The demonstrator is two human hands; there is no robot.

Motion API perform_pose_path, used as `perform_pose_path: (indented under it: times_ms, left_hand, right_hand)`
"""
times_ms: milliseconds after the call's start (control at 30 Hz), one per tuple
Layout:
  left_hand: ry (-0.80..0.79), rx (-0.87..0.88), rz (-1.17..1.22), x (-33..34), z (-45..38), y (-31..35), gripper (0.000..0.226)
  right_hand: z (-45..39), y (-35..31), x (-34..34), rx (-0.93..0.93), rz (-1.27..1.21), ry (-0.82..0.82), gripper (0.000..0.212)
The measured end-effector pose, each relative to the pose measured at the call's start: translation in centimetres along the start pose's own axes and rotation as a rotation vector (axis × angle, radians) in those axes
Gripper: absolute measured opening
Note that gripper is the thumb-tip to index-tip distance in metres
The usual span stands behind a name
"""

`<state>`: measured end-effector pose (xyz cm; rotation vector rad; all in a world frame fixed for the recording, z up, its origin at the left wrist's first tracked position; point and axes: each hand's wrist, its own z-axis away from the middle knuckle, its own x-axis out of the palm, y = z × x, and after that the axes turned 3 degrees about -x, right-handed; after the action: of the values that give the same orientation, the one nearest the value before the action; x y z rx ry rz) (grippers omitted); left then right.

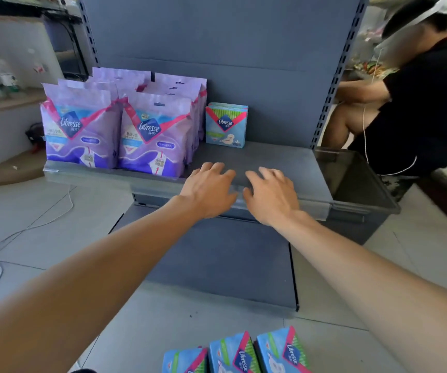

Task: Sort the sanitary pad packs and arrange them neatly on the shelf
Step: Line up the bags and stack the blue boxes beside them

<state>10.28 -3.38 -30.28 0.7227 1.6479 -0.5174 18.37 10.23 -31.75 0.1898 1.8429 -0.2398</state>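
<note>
On shelf (284, 160): left hand (209, 192) and right hand (271, 197) laid flat, fingers spread, holding nothing; purple packs (114, 130) at ten o'clock, blue pack (226, 126) at twelve; more blue packs (236, 354) at six.

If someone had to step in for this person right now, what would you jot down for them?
Left hand and right hand: both open, holding nothing, over the shelf front edge.
Done: purple packs stand in rows on the shelf's left; one blue pack stands upright beside them.
Left: three blue packs on the floor still need shelving, next to the blue one.
</note>
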Motion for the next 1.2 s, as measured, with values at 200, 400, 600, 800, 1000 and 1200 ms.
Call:
perform_pose_path:
  times_ms: [200, 400, 600, 800, 1000, 1200]
  left_hand:
    - [-0.029, 0.068, 0.023, 0.2, 4.0, 0.9, 0.047]
    - [-0.051, 0.161, 0.093, 4.2, 9.5, 1.9, 0.052]
    - [-0.336, 0.131, 0.102, 11.8, 14.1, 0.5, 0.057]
    - [-0.526, 0.104, 0.086, 19.9, 18.2, -1.4, 0.068]
    - [-0.601, 0.074, 0.124, 25.8, 21.1, -2.1, 0.07]
    - [-0.679, 0.062, 0.138, 28.1, 22.5, -1.9, 0.076]
  right_hand:
    - [4.4, -1.6, -0.6, 0.034, 0.049, 0.009, 0.05]
    - [10.7, -3.1, 2.2, 0.077, 0.025, -0.021, 0.054]
    - [17.3, -2.8, 9.9, 0.202, -0.007, -0.26, 0.058]
    - [22.4, -2.3, 17.3, 0.244, -0.013, -0.567, 0.066]
    - [23.8, -2.6, 23.0, 0.137, -0.038, -0.626, 0.08]
    - [22.1, -3.2, 25.4, -0.043, -0.025, -0.803, 0.114]
